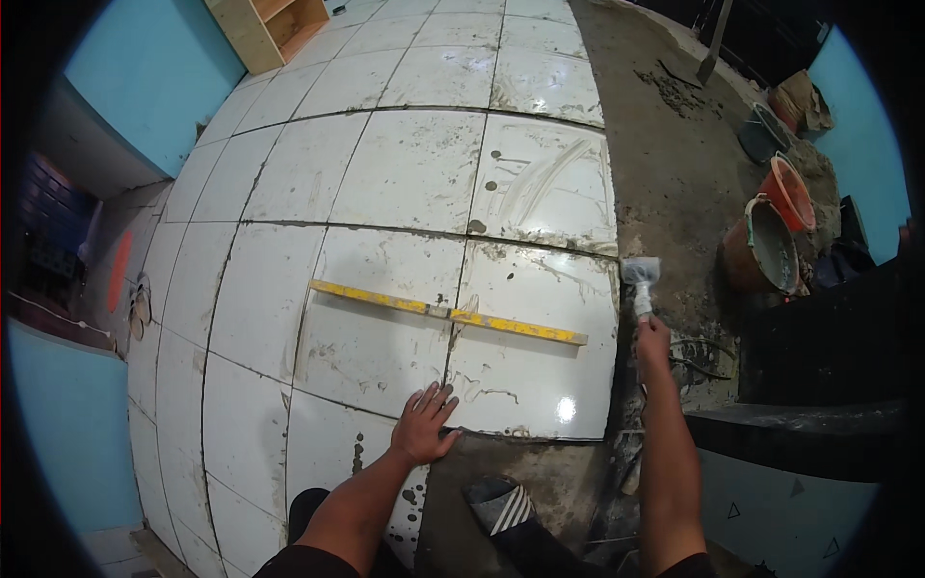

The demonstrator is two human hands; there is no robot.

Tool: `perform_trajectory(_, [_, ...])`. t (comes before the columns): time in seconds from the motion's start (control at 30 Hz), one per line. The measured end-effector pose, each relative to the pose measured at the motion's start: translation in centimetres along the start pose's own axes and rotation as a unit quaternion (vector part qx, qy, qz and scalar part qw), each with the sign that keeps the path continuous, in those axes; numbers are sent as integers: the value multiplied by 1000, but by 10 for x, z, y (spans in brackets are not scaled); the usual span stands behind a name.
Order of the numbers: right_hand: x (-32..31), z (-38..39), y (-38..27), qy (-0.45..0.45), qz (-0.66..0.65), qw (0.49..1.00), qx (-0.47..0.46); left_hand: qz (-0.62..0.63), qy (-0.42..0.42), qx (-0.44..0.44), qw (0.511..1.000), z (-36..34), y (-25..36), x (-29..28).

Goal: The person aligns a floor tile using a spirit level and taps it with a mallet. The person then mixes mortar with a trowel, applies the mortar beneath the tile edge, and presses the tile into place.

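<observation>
My left hand point(424, 424) lies flat with fingers spread on the near edge of a white floor tile point(385, 361), by a joint. My right hand point(652, 339) grips the handle of a mallet with a pale, whitish head point(641, 271). The mallet head is beside the right edge of another white tile point(540, 390), over the dark strip of bare floor; whether it touches the tile I cannot tell. A yellow spirit level point(501, 328) lies across both tiles, slightly tilted, just beyond my left hand. Grey mortar smears mark the tiles.
Bare grey floor point(655, 164) runs along the right. Beyond it stand a mortar-stained bucket point(747, 252), an orange bucket point(792, 193) and a dark bucket point(761, 135). A wooden shelf unit point(252, 34) stands far left. My striped slipper point(506, 511) is below the tiles.
</observation>
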State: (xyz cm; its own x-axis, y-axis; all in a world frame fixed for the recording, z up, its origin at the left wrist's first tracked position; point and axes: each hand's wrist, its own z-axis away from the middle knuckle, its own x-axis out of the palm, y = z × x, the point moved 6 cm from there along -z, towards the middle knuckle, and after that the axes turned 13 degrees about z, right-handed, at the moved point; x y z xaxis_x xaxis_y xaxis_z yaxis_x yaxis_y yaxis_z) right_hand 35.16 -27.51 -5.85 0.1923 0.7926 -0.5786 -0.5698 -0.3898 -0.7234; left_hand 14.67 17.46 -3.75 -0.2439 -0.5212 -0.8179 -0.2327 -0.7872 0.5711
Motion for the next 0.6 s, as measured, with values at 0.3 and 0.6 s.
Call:
perform_trajectory(0.3, [-49, 159, 32, 155, 157, 944, -244, 11, 6, 8, 1000, -2, -2, 10])
perform_trajectory(0.6, [-22, 233, 65, 31, 344, 899, -269, 3, -5, 5, 1000, -2, -2, 8])
